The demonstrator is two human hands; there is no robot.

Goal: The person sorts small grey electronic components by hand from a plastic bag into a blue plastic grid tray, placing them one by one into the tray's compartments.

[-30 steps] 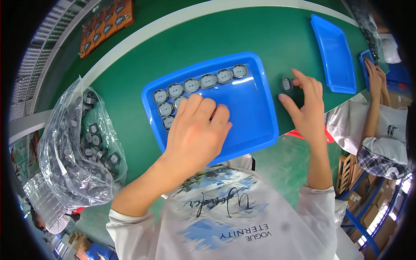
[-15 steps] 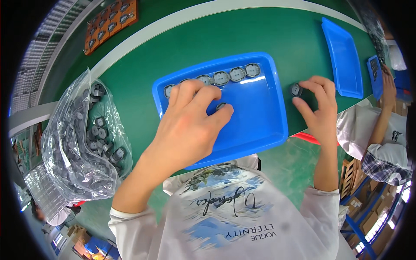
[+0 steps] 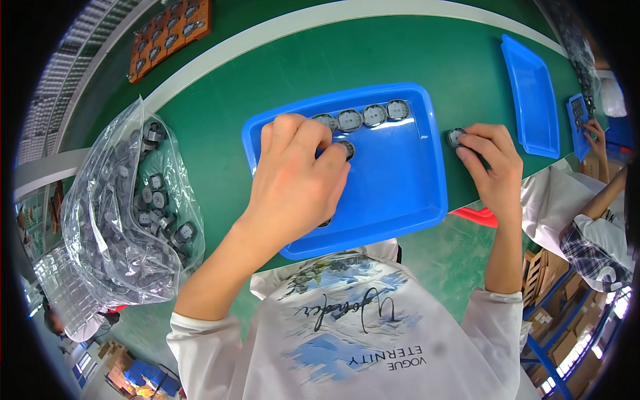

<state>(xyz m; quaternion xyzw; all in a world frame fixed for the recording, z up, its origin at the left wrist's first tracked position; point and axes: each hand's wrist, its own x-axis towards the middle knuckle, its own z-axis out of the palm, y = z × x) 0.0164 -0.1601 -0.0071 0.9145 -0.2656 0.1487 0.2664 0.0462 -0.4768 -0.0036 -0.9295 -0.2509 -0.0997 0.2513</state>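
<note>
My left hand (image 3: 293, 170) reaches over a blue tray (image 3: 400, 223), its fingers bent and closed on a round grey part (image 3: 347, 149) with a dark rim; the hand partly hides it. Along the tray's far side runs a row of similar round parts (image 3: 375, 115), its left end covered by my fingers. Below my palm the edge of another part (image 3: 325, 222) peeks out. Right of the tray, my right hand (image 3: 492, 157) pinches a round grey part (image 3: 456, 138) between thumb and fingers at the green table.
A clear plastic bag (image 3: 113, 233) of loose parts lies at left. An orange rack (image 3: 170, 37) with parts stands far left. Another blue tray (image 3: 533, 100) is at right. Beyond it, a co-worker's hand (image 3: 595, 132) is at a smaller blue tray (image 3: 579, 123).
My left hand has moved slightly toward the far row with its part. The view has shifted a little. My right hand keeps its pinch, nearly in place; the co-worker's hand has moved lower.
</note>
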